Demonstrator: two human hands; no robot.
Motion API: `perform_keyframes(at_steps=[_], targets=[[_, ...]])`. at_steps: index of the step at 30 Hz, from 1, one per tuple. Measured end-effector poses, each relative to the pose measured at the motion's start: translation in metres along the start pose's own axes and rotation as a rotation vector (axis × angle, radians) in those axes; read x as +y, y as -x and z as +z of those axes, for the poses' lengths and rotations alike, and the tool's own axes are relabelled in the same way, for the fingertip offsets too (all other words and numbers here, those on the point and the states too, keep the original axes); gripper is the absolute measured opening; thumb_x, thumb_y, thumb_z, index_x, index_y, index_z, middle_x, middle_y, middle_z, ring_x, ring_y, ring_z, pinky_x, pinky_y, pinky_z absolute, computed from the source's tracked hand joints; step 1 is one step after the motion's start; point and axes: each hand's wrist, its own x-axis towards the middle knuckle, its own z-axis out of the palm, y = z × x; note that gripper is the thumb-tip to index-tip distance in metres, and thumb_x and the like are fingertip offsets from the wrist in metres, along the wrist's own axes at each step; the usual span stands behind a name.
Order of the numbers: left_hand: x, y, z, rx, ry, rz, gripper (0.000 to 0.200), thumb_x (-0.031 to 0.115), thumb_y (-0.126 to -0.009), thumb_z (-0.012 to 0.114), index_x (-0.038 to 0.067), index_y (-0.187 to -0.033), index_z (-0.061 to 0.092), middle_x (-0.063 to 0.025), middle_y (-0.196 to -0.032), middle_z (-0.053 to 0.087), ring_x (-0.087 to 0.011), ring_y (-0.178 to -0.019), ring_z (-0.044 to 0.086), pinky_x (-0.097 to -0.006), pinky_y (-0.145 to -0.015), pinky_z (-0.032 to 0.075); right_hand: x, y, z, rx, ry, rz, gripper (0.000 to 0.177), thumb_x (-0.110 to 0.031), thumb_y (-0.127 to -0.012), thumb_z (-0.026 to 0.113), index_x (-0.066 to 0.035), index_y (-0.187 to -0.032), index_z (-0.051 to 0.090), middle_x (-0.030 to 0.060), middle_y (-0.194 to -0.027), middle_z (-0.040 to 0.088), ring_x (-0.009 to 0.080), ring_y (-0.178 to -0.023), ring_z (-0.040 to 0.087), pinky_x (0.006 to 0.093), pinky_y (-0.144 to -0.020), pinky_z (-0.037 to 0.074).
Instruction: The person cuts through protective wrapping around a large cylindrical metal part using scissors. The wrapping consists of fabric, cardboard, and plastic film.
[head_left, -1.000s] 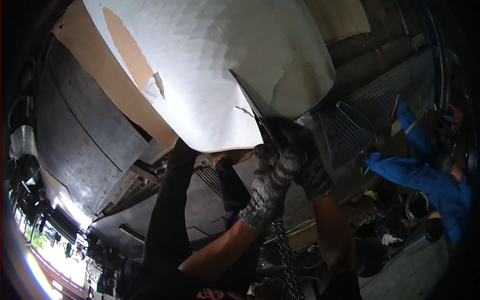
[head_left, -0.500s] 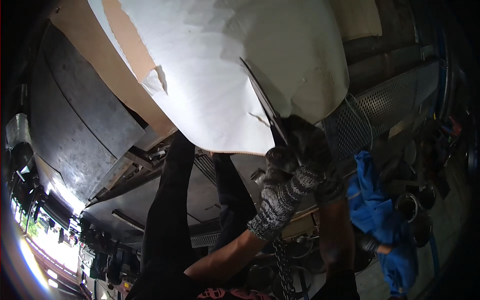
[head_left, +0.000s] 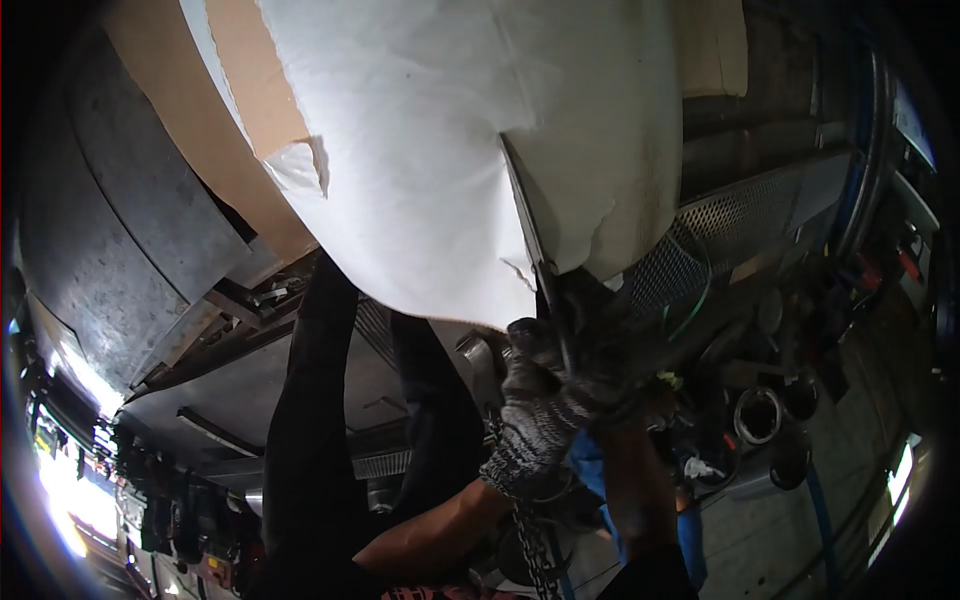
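A long dark blade, which looks like part of large shears (head_left: 524, 205), lies in a slit in the white sheet (head_left: 400, 180). Its tip points up toward the sheet's middle, and the sheet parts on either side near the lower edge. My left hand (head_left: 540, 405), in a grey mottled knit glove, is closed round the handle end just below that edge. Close beside it, my right hand (head_left: 605, 345), in a darker glove, is also closed on the handles. Shadow and overlapping fingers hide much of the grip.
Brown cardboard (head_left: 180, 110) and grey metal sheets (head_left: 110, 200) lie to the left. Perforated metal (head_left: 740, 215) is on the right. A chain (head_left: 535, 550) hangs below my hands. A person in blue (head_left: 690, 540) is partly hidden behind my right arm. Round metal parts (head_left: 757, 415) stand lower right.
My view has shifted, and both hands with the shears appear slightly lower and further left. The person in blue has moved left, behind my right arm.
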Motion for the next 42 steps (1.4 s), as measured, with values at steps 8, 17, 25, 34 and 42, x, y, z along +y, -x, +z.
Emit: perform_keyframes(at_steps=[8,17,25,34,42], targets=[[0.001,0.006,0.005,-0.008,0.009,-0.035,0.027,0.012,-0.098,0.059,0.002,-0.123,0.056,-0.0088,-0.108,0.064,-0.019,-0.096,0.063,-0.0326,-0.083,0.054,0.012,0.0,0.002,0.025,0.386,-0.049,0.058,-0.041,-0.087,0.074,-0.007,-0.133,0.061,0.0155,-0.12,0.067,0.0344,-0.104,0.068,0.0422,-0.084,0.058],[0.004,0.011,0.019,0.087,0.319,-0.021,0.021,0.003,-0.097,0.056,0.002,-0.118,0.056,-0.0103,-0.108,0.062,-0.019,-0.096,0.064,-0.0321,-0.079,0.056,-0.017,-0.038,-0.015,-0.113,0.379,-0.257,0.07,-0.056,-0.083,0.074,-0.006,-0.13,0.062,0.0147,-0.12,0.067,0.0326,-0.105,0.069,0.0415,-0.088,0.058],[-0.009,0.003,0.011,0.037,0.138,-0.002,0.038,0.008,-0.088,0.07,0.003,-0.122,0.054,-0.0101,-0.113,0.063,-0.0206,-0.093,0.065,-0.0363,-0.079,0.055,-0.031,-0.051,-0.011,0.04,0.351,-0.327,0.066,-0.052,-0.084,0.076,-0.004,-0.127,0.063,0.0156,-0.117,0.068,0.0314,-0.103,0.069,0.0414,-0.087,0.058],[0.033,-0.005,0.039,0.177,-0.268,0.337,0.029,0.004,-0.09,0.062,0.001,-0.119,0.058,-0.0105,-0.108,0.064,-0.0219,-0.093,0.065,-0.0356,-0.078,0.056,-0.045,-0.074,-0.015,-0.044,0.267,-0.32,0.063,-0.044,-0.084,0.079,-0.004,-0.13,0.06,0.0159,-0.118,0.065,0.0314,-0.102,0.067,0.0424,-0.084,0.057],[0.027,-0.015,0.005,0.066,-0.272,0.287,0.025,0.005,-0.098,0.059,0.0,-0.122,0.055,-0.0105,-0.11,0.064,-0.0205,-0.095,0.066,-0.0332,-0.08,0.056,-0.059,-0.079,-0.008,0.003,0.188,-0.268,0.06,-0.043,-0.084,0.079,-0.003,-0.125,0.062,0.0152,-0.112,0.068,0.0309,-0.094,0.07,0.0405,-0.082,0.059]])
